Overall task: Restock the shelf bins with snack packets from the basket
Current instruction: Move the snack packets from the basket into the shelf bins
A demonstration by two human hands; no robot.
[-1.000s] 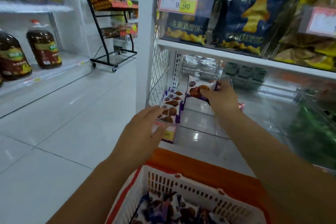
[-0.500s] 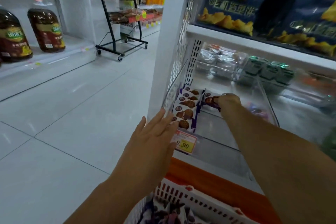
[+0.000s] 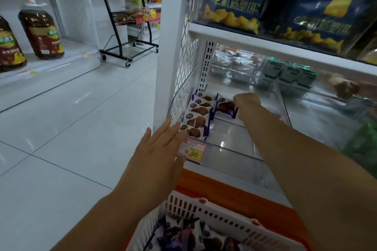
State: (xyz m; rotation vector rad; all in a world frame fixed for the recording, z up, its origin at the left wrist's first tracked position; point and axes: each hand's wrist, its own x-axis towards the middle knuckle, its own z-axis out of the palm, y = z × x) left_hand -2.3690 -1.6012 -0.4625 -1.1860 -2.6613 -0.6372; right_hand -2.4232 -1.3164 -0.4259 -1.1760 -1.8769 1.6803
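A row of white and purple biscuit packets (image 3: 196,116) stands along the left side of a clear shelf bin (image 3: 283,106). My right hand (image 3: 245,101) reaches deep into the bin and grips another biscuit packet (image 3: 225,106) beside that row. My left hand (image 3: 158,155) hovers flat with straight fingers in front of the row, fingertips at the front packet (image 3: 193,131). A white slotted basket (image 3: 222,222) at the bottom holds several more packets (image 3: 183,236).
A yellow price tag (image 3: 192,152) reading 9.90 hangs on the shelf edge. The shelf above carries dark blue snack bags (image 3: 232,8). Oil bottles (image 3: 40,28) stand on the left shelf, with a wheeled black rack (image 3: 126,26) across the white tiled aisle.
My right hand has pushed the packet deeper and lower into the bin beside the row. My left hand has opened flat and moved up to the row's front. The view has tilted downward.
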